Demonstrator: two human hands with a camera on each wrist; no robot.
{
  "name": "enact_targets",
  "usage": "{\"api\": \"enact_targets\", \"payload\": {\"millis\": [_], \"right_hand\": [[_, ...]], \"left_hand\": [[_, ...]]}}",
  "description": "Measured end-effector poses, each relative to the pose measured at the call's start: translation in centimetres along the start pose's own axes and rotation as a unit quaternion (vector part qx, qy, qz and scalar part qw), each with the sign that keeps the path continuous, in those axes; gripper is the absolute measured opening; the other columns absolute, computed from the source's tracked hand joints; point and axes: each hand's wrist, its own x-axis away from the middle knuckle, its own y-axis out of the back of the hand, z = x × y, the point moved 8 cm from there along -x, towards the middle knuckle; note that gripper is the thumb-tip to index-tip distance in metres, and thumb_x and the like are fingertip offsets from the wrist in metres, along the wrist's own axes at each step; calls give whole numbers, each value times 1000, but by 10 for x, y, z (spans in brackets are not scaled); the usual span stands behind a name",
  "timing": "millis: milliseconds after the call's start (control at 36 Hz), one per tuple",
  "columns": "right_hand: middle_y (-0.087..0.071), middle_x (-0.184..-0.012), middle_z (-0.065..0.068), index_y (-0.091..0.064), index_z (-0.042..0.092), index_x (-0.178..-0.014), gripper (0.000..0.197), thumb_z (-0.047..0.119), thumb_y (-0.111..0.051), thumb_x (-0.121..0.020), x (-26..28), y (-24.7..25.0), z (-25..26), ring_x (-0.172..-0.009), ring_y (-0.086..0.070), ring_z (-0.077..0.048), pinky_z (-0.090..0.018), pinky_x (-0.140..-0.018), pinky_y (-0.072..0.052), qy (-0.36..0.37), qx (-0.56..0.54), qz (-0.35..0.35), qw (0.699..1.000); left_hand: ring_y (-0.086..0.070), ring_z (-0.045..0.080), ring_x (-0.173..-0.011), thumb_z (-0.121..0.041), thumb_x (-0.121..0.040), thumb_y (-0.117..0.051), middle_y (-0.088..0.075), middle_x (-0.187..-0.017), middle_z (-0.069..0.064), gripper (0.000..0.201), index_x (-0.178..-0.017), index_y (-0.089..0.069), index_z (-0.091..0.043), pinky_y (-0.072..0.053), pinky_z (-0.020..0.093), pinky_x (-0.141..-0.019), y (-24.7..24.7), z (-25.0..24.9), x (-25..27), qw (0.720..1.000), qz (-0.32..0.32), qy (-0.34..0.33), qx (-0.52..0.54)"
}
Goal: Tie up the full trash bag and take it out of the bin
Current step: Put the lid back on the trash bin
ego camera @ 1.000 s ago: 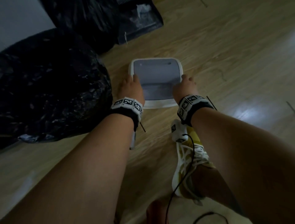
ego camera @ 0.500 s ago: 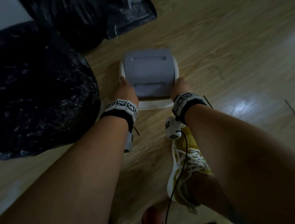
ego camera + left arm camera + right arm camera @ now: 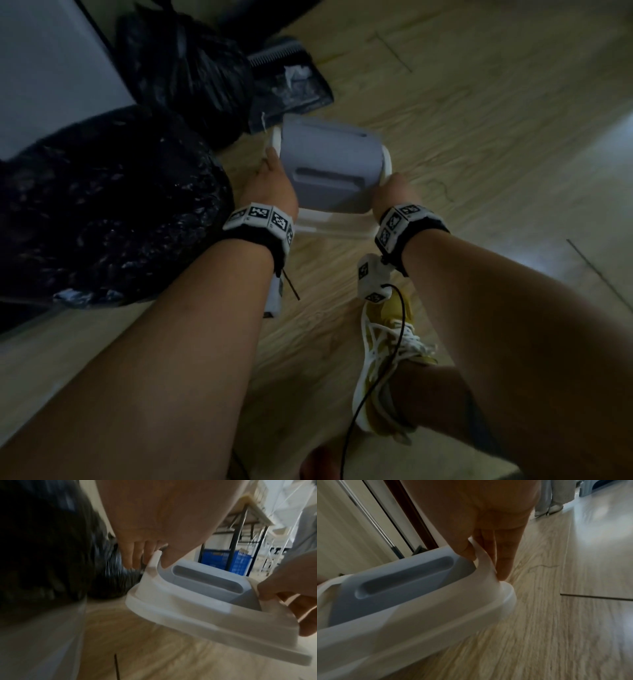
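The bin [image 3: 329, 168] has a grey body and a white rim [image 3: 329, 229]. It is tipped off the floor, rim toward me and base pointing away. My left hand [image 3: 274, 181] grips the rim's left side, thumb inside and fingers outside, as the left wrist view shows: left hand [image 3: 147, 559], rim [image 3: 171, 601]. My right hand [image 3: 394, 192] pinches the rim's right side, seen close in the right wrist view: right hand [image 3: 484, 561], rim [image 3: 436, 615]. The full black trash bag [image 3: 102, 212] lies on the floor left of the bin, apart from both hands.
A second black bag [image 3: 185, 68] and a dark dustpan [image 3: 291, 82] lie beyond the bin by the wall. My yellow-and-white shoe [image 3: 387, 359] stands under my right arm. A table [image 3: 248, 507] and a blue crate [image 3: 223, 559] are farther off. Wooden floor extends to the right.
The bin stood upright with its opening facing up. Both hands have tipped it forward and lifted it by the rim, so its grey outer wall now faces me.
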Motion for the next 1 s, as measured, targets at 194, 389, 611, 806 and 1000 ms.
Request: {"api": "enact_targets", "payload": {"millis": [194, 389, 611, 806, 1000], "right_hand": [[-57, -127, -18, -49, 4, -126, 30, 14, -36, -101, 43, 55, 32, -117, -56, -34, -36, -77, -40, 55, -15, -48, 997], [-58, -128, -17, -54, 4, -126, 37, 22, -42, -97, 95, 81, 87, -118, -56, -34, -38, -92, -46, 170, -6, -94, 981], [-64, -99, -14, -56, 6, -96, 19, 22, -46, -92, 151, 65, 155, -90, -63, -33, -34, -68, -45, 240, -44, -68, 967], [-63, -109, -15, -55, 11, -115, 30, 23, -44, -89, 193, 30, 204, -90, -63, -34, -43, -78, -55, 315, -56, 5, 947], [-62, -104, -16, -48, 11, -94, 15, 25, -46, -91, 219, -10, 237, -92, -62, -35, -46, -81, -54, 362, -59, 23, 930]], "left_hand": [[-32, 35, -137, -8, -96, -37, -25, -154, 18, 69, -153, 1, -6, -28, 42, -113, 66, 5, 33, 995, -82, -28, 40], [-40, 36, -130, -8, -95, -36, -33, -149, 19, 65, -153, -7, -4, -37, 44, -105, 127, 37, 75, 983, -166, -15, 73], [-50, 38, -119, -8, -95, -37, -40, -143, 21, 61, -151, -12, -3, -44, 46, -96, 168, 112, 113, 966, -238, 35, 93], [-49, 41, -121, -18, -100, -36, -33, -150, 22, 58, -151, -12, -4, -43, 46, -95, 176, 186, 140, 963, -242, 69, 98], [-51, 43, -119, -16, -99, -38, -41, -143, 24, 54, -149, -18, -6, -44, 46, -91, 180, 237, 160, 950, -256, 135, 120]]}}
